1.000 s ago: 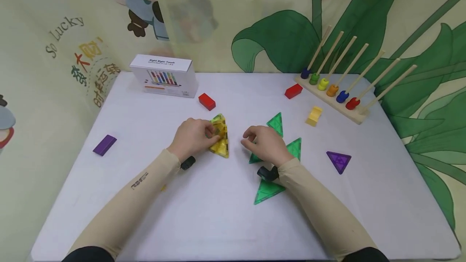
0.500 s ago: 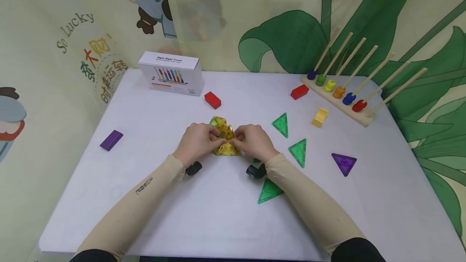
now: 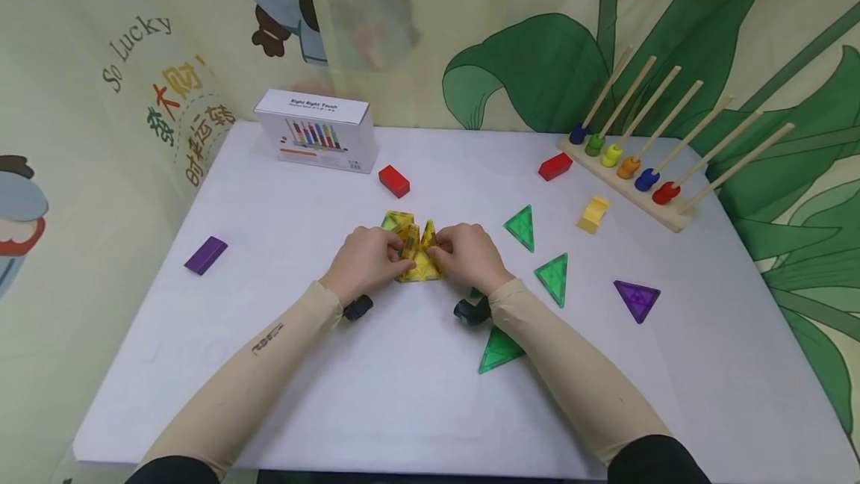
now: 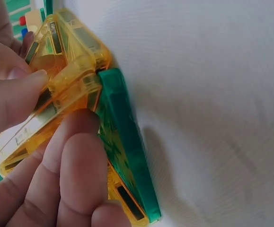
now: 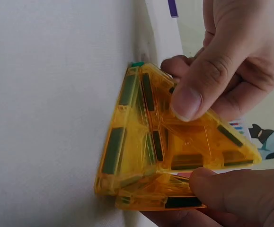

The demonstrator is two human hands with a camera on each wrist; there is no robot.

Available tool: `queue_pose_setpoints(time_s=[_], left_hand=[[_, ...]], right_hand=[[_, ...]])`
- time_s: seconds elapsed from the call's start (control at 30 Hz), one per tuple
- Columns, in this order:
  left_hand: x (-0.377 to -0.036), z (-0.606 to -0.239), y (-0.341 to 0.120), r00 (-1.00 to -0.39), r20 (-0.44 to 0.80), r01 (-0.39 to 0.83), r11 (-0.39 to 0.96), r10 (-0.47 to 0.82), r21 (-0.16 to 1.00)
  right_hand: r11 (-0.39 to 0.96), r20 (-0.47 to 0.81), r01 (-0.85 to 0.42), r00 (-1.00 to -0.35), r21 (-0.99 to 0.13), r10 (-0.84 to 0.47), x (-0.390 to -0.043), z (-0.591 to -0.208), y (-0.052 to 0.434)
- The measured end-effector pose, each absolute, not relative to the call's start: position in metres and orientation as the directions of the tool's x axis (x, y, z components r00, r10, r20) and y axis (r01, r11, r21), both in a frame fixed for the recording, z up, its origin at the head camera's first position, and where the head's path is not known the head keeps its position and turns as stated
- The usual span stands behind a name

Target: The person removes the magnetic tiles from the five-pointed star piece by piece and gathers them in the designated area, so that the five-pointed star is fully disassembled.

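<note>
Yellow translucent triangular magnetic tiles (image 3: 423,269) form a small cluster in the middle of the table. My left hand (image 3: 368,261) pinches one tilted yellow triangle (image 5: 189,142) between thumb and fingers. Opposite it, my right hand (image 3: 472,256) grips another yellow triangle (image 5: 151,191), raised at an angle. A gap shows between the tops of these two tiles, and a further yellow triangle lies flat below them. In the left wrist view, a green triangular tile (image 4: 127,146) lies against the cluster's edge, partly behind my fingers.
Green triangles (image 3: 552,278) and a purple triangle (image 3: 637,299) lie to the right. Red blocks (image 3: 394,181), a yellow block (image 3: 593,214) and a purple block (image 3: 205,255) are spread around. A white box (image 3: 316,131) and a wooden peg stand (image 3: 631,179) are at the back.
My right hand has moved left from over the green tiles and taken hold of a yellow tile. The yellow tiles have turned, and two of them now stand up with a gap between.
</note>
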State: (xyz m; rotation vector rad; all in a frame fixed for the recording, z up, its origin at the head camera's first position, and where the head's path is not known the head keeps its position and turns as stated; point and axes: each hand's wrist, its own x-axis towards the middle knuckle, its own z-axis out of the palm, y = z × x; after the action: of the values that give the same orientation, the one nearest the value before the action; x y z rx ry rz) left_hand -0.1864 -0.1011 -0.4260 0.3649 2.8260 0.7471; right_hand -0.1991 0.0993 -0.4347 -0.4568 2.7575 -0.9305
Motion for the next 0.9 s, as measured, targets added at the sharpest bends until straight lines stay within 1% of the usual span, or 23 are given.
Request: queue_pose_setpoints(time_s=[0.1, 0.23, 0.33, 0.57, 0.67, 0.8, 0.9], left_hand=[[-0.187, -0.425, -0.103, -0.953, -0.131, 0.172, 0.841, 0.274, 0.512], [-0.187, -0.425, -0.105, -0.957, -0.121, 0.168, 0.840, 0.265, 0.517], [-0.187, -0.425, -0.105, -0.958, -0.116, 0.162, 0.831, 0.262, 0.532], [-0.186, -0.426, -0.103, -0.957, -0.133, 0.145, 0.819, 0.259, 0.556], [-0.186, -0.425, -0.105, -0.949, -0.142, 0.156, 0.814, 0.280, 0.559], [-0.187, -0.424, -0.109, -0.932, -0.162, 0.183, 0.807, 0.324, 0.562], [-0.188, -0.423, -0.113, -0.923, -0.171, 0.196, 0.802, 0.346, 0.564]], right_hand=[[0.733, -0.080, -0.225, -0.931, -0.642, -0.356, -0.201, -0.436, 0.102], [0.711, -0.111, -0.190, -0.929, -0.677, -0.354, -0.204, -0.436, 0.107], [0.725, -0.144, -0.149, -0.935, -0.672, -0.325, -0.208, -0.432, 0.113], [0.802, -0.209, -0.058, -0.952, -0.594, -0.223, -0.232, -0.426, 0.131], [0.833, -0.229, 0.006, -0.963, -0.553, -0.145, -0.243, -0.428, 0.136], [0.869, -0.205, 0.050, -0.977, -0.493, -0.060, -0.255, -0.432, 0.139], [0.894, -0.155, 0.037, -0.987, -0.446, -0.036, -0.258, -0.434, 0.137]])
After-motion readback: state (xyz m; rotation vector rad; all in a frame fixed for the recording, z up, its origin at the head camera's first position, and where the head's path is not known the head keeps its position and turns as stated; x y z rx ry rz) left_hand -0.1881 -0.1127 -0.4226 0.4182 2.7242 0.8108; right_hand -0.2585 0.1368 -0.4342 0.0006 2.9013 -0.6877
